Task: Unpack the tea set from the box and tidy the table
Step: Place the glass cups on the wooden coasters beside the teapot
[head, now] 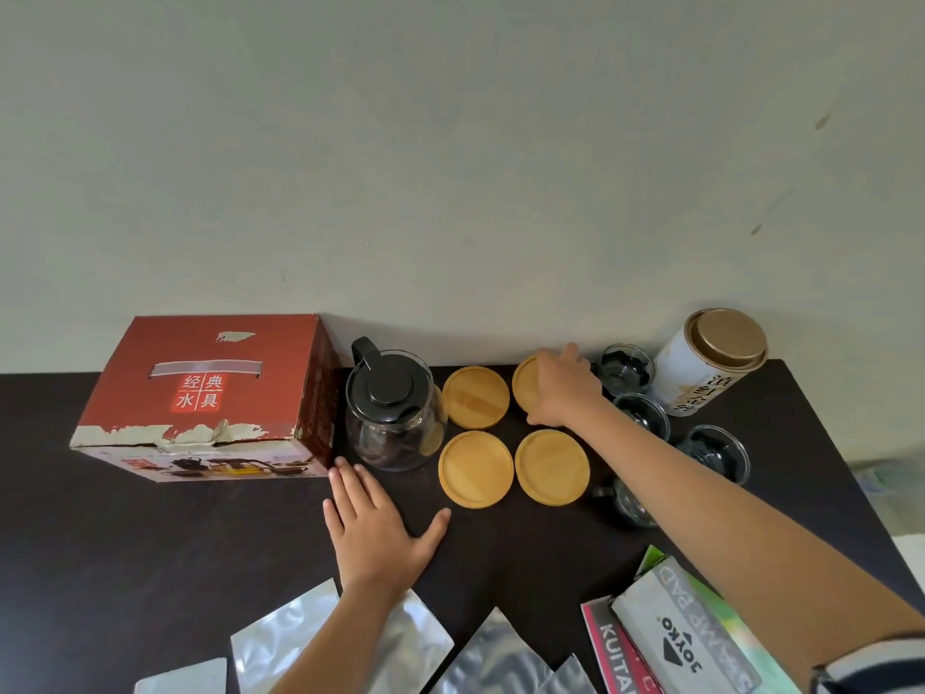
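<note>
The red tea set box (210, 393) stands closed at the back left of the dark table (150, 533). Beside it sits a glass teapot (393, 413) with a black lid. Four round wooden coasters form a square: back left (475, 397), front left (475, 469), front right (552, 467), and back right (523, 388). My right hand (563, 388) lies over the back right coaster, fingers spread on it. My left hand (373, 523) rests flat on the table in front of the teapot. Several glass cups (625, 369) (643, 418) (716, 453) (628, 500) stand to the right.
A white tea canister (706, 365) with a gold lid leans at the back right against the wall. Silver foil pouches (300, 638) lie along the front edge. A stamp pad packet (685, 638) and a pink booklet (613, 648) lie at the front right.
</note>
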Demonstrator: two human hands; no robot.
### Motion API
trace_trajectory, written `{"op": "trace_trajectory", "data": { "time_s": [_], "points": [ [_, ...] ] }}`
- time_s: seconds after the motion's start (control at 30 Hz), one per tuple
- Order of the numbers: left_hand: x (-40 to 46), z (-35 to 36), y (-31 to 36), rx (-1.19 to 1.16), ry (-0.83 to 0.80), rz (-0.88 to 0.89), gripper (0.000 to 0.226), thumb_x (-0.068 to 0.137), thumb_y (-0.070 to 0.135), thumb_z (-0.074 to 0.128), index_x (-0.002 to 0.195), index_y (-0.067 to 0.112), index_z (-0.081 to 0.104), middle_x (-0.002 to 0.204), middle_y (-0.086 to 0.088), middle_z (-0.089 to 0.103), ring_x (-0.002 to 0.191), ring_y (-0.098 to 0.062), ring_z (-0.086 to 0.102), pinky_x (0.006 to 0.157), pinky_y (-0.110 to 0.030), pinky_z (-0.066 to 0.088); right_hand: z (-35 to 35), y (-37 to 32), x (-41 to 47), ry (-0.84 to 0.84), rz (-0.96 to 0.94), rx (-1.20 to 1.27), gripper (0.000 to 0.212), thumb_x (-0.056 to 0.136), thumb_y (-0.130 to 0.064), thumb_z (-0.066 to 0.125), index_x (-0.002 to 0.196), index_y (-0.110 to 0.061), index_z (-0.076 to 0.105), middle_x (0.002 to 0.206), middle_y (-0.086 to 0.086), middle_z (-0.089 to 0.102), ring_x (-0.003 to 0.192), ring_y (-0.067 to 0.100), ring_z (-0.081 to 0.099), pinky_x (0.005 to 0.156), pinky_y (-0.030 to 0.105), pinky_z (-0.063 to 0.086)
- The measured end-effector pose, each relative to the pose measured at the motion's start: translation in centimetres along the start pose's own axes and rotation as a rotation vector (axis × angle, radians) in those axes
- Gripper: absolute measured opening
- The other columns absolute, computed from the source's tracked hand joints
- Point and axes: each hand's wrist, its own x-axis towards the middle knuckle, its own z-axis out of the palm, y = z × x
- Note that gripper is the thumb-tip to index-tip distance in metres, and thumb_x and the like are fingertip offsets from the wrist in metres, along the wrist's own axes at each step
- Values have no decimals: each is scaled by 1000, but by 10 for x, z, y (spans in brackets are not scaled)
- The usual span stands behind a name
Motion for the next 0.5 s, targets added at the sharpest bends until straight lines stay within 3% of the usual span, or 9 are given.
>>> {"op": "trace_trajectory", "data": {
  "time_s": [0.23,0.5],
  "points": [
    [2,1,0,-1,-4,-1,125,65,88,30,143,-10,25,153,-27,19,143,-38,15,111,-52,24,12,3,3,23,-22,-115,76,73,-23,80,135,-9,38,136,20,36,128,35,35,99,39,40],
    [0,2,0,7,2,6,125,65,89,29,142,-10,26,152,-27,20,143,-38,16,110,-52,25,24,11,6,29,-65,-15,57,81,-29,74,128,-12,47,133,14,41,122,31,42,83,37,47]
  ]
}}
